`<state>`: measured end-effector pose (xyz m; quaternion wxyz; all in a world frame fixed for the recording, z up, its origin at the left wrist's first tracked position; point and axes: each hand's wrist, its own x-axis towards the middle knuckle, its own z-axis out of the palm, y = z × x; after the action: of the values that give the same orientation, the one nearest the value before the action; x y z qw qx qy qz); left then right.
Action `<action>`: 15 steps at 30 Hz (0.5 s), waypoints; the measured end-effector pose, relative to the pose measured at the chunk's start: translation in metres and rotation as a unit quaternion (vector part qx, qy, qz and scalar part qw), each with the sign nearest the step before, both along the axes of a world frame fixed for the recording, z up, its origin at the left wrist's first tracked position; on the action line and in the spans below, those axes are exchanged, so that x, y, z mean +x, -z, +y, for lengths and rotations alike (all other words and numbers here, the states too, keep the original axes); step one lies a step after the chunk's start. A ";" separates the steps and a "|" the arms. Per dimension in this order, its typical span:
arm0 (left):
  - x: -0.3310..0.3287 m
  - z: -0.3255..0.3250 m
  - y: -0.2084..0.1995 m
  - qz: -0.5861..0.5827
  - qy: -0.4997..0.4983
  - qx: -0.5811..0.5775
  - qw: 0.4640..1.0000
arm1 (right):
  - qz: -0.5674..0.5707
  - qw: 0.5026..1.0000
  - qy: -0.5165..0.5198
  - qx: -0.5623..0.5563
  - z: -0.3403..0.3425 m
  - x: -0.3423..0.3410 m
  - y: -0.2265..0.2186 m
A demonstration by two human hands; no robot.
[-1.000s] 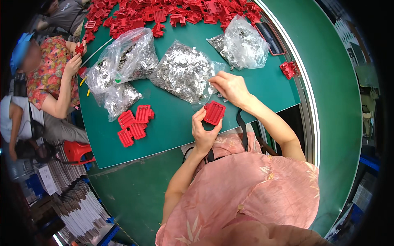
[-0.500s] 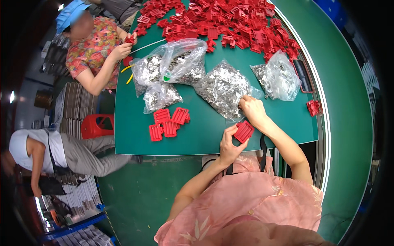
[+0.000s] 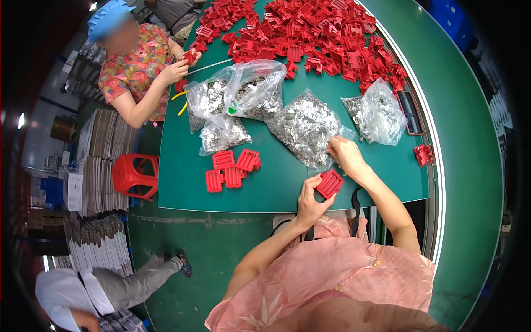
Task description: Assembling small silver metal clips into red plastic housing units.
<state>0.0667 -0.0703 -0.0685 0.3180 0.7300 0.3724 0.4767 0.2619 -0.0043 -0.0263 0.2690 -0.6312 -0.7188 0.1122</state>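
Note:
Between the fingers and thumb of my left hand is a red slotted plastic part, held near the table's front edge. My right hand has its fingertips pinched together at the lower right of a clear plastic bag full of small silvery metal pieces. Whatever those fingertips grip is hidden or too small to name. Left of my hands, several similar red slotted parts lie in a small group on the green table.
A large heap of red parts covers the far side. More bags of metal pieces stand at left, another bag at right beside a phone. A co-worker handles a red part at far left; a red stool stands below.
My hands stay nearly in place, the left still holding the red part, the right still at the bag. The view shifts slightly, and a person at lower left has walked toward the bottom of the picture.

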 end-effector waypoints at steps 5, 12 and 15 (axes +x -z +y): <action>0.000 0.001 -0.001 -0.007 -0.001 0.007 1.000 | 0.171 0.984 0.025 -0.033 -0.018 0.018 -0.016; 0.004 0.004 -0.008 -0.016 0.009 -0.016 1.000 | 0.433 0.883 0.081 -0.161 -0.047 0.035 -0.024; 0.008 0.004 -0.006 -0.011 -0.005 -0.008 1.000 | 0.475 0.860 0.093 -0.161 -0.062 0.028 -0.028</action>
<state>0.0743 -0.0663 -0.0627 0.3257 0.7205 0.3761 0.4831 0.2901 -0.0660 0.0013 0.4817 -0.5994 -0.4140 0.4871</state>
